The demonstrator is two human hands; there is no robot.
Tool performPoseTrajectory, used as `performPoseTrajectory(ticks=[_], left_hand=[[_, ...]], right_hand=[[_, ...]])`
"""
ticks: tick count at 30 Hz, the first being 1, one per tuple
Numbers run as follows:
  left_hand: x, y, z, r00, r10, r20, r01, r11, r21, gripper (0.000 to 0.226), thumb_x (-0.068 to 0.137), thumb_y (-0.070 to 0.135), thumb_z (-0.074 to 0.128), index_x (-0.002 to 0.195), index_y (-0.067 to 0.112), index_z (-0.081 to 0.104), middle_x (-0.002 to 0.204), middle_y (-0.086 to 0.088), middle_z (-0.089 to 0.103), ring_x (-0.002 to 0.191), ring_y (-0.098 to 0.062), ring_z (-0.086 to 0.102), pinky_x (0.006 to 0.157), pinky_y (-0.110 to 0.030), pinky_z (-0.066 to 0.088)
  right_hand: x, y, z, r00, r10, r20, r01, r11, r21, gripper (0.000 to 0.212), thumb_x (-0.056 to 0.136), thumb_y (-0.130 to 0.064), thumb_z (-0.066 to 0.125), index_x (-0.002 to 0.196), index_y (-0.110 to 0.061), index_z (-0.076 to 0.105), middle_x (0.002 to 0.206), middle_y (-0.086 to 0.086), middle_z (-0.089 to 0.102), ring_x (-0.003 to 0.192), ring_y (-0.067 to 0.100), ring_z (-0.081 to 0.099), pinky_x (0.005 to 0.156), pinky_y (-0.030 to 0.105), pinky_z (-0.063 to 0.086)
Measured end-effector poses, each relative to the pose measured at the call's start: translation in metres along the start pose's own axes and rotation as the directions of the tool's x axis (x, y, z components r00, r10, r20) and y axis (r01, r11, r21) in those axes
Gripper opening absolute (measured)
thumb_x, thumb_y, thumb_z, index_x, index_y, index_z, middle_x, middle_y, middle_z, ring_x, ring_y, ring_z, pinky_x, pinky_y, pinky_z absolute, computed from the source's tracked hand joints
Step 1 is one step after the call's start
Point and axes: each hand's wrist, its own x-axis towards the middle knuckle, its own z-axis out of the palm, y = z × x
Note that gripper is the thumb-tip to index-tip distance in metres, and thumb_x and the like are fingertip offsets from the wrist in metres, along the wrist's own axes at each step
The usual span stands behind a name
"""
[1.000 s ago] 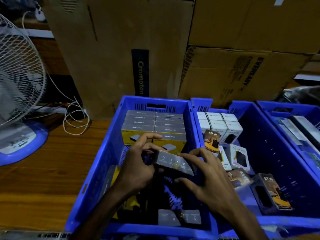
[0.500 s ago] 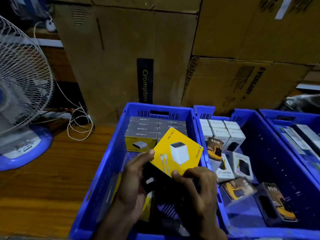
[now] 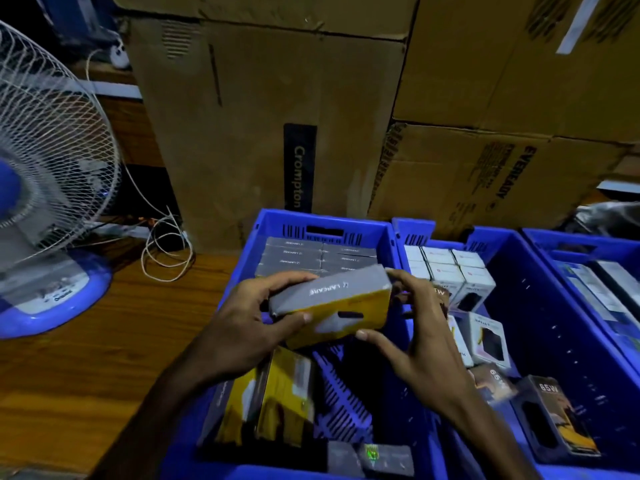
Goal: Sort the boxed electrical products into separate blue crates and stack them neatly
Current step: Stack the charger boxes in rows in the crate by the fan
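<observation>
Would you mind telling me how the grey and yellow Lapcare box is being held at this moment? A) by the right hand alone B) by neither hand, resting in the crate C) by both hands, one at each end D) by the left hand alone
C: the left hand and the right hand each grip one end of the Lapcare box above the blue crate.

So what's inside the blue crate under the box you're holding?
The left blue crate has a neat grey-topped stack of boxes at the far end and loose yellow boxes near its bare slotted floor. The held box and both hands cover the middle.
</observation>
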Motion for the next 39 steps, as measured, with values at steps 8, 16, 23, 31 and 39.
performPoseTrajectory(ticks=[8,16,23,31,39], left_hand=[[0.018,-0.015,-0.029,0.979,0.081,0.188,-0.137,0.942,0.305,0.046,0.087,0.017,0.080,0.132,0.023,0.068,0.126,0.022,0.067,0.120,0.011,0.057,0.100,-0.010,0.044],[0.059,-0.058,-0.056,0.975,0.027,0.220,-0.157,0.783,0.601,0.046,0.086,0.013,0.076,0.130,0.022,0.065,0.127,0.006,0.068,0.120,-0.012,0.060,0.099,-0.017,0.041],[0.094,-0.107,-0.053,0.971,-0.041,0.237,-0.148,0.676,0.722,0.051,0.079,0.018,0.078,0.128,0.022,0.065,0.124,-0.001,0.067,0.119,-0.024,0.063,0.101,-0.039,0.052],[0.117,-0.108,-0.040,0.971,-0.042,0.236,-0.196,0.425,0.884,0.033,0.085,0.029,0.074,0.116,0.026,0.065,0.118,0.002,0.055,0.111,-0.022,0.057,0.091,-0.039,0.050],[0.126,-0.093,-0.015,0.964,-0.149,0.220,-0.196,0.157,0.968,0.020,0.092,0.026,0.066,0.111,0.020,0.067,0.111,-0.002,0.064,0.104,-0.026,0.064,0.096,-0.047,0.046]], right_hand=[[0.034,-0.007,0.013,0.971,-0.052,0.234,0.111,0.963,-0.245,0.043,0.088,-0.052,0.072,0.126,-0.039,0.054,0.108,-0.015,0.041,0.092,0.005,0.055,0.076,0.038,0.053],[0.084,0.014,0.072,0.937,0.067,0.343,0.004,0.979,-0.202,0.042,0.086,-0.040,0.075,0.124,-0.030,0.058,0.117,-0.008,0.053,0.103,0.014,0.063,0.089,0.043,0.056],[0.084,0.040,0.070,0.941,0.150,0.305,-0.012,0.911,-0.412,0.041,0.091,-0.029,0.065,0.132,-0.033,0.058,0.137,-0.009,0.060,0.125,0.022,0.060,0.095,0.045,0.054],[0.062,0.066,0.038,0.961,0.146,0.234,0.003,0.842,-0.540,0.028,0.094,-0.038,0.062,0.121,-0.032,0.068,0.129,-0.011,0.062,0.116,0.016,0.063,0.094,0.039,0.045],[0.018,0.086,0.011,0.965,0.102,0.242,0.017,0.896,-0.444,0.026,0.093,-0.033,0.069,0.119,-0.037,0.068,0.126,-0.014,0.058,0.116,0.016,0.061,0.088,0.044,0.052]])
